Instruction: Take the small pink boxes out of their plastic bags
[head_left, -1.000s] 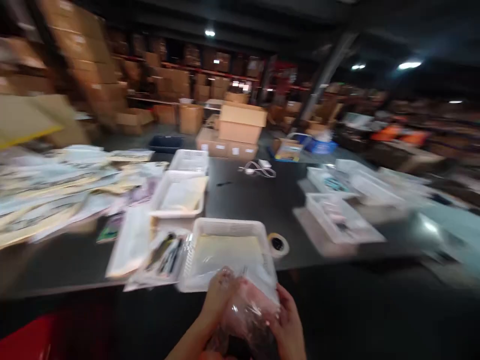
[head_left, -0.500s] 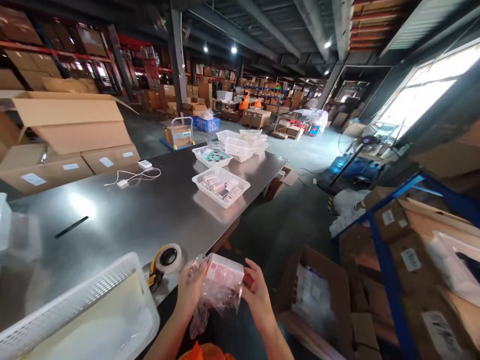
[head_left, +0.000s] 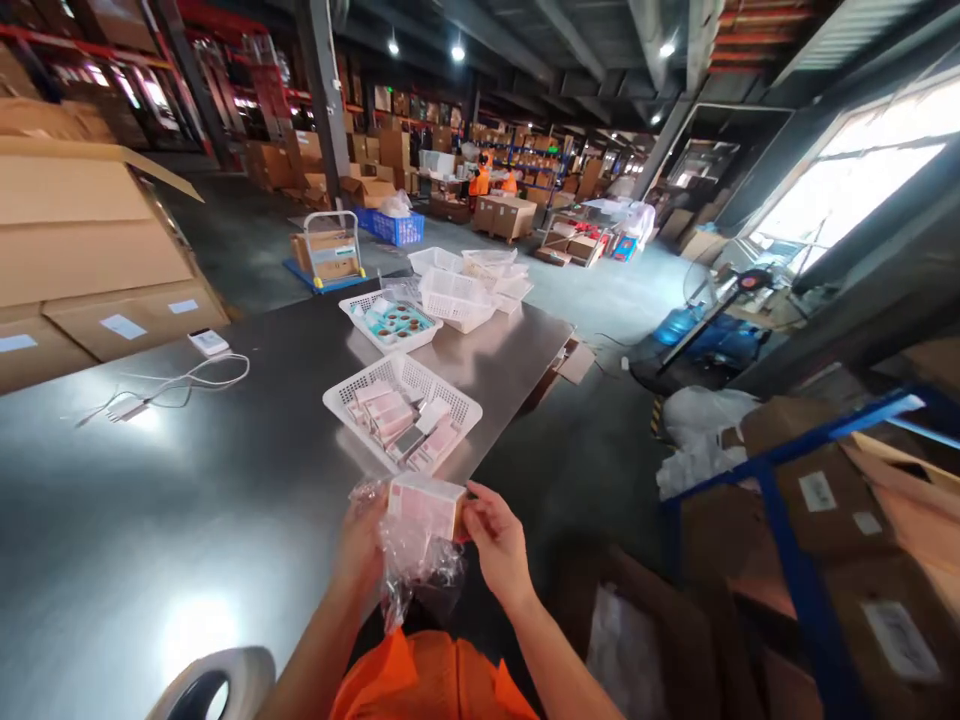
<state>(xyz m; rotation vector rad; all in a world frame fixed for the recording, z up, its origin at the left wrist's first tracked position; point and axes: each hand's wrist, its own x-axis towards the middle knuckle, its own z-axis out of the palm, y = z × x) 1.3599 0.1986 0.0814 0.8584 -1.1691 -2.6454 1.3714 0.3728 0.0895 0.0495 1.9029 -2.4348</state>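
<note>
The pale pink rectangular box [head_left: 421, 506], long axis left to right, sits near of the white perforated plastic basket [head_left: 459, 408], left fingers [head_left: 367, 518] clamped on its left end, right fingers [head_left: 486, 503] at its right, grip unclear.

Bright orange garment [head_left: 424, 682] with pointed flaps [head_left: 394, 660] and a central front seam [head_left: 457, 680].

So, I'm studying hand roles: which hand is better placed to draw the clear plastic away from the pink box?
Probably the left hand: the clear plastic is bunched against it, while the right hand is at the opposite end of the pink box and could steady that.
</note>
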